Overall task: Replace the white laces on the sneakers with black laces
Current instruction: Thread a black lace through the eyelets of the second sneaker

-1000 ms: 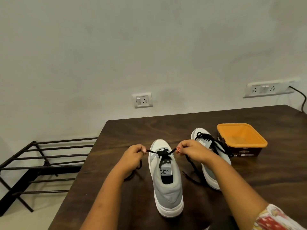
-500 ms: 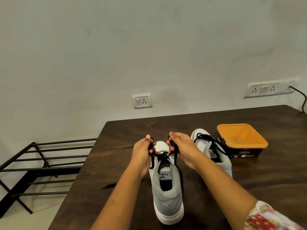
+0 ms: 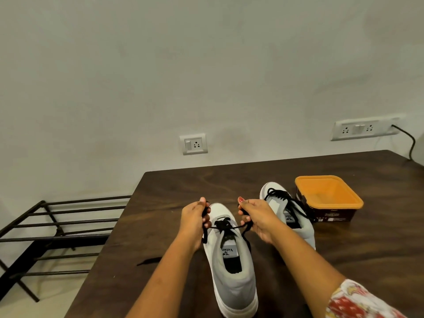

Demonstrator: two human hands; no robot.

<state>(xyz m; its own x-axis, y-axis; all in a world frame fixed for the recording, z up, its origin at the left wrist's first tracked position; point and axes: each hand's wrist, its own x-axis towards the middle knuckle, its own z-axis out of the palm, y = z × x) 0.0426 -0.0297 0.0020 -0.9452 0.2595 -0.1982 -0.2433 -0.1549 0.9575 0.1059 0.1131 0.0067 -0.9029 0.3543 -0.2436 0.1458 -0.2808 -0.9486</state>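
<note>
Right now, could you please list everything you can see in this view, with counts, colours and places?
near sneaker: one, grey and white, table centre
far sneaker: one, grey and white, between it and the tub
near lace: one, black, knotted on the near sneaker
far lace: one, black, threaded through the far sneaker
tub: one, orange top, dark sides, table right
table: one, dark brown wood
rack: one, black metal, floor at left
single socket: one, white, wall centre
socket panel: one, white, wall right
left hand: one, grips the near lace's left end
right hand: one, grips its right end
</note>
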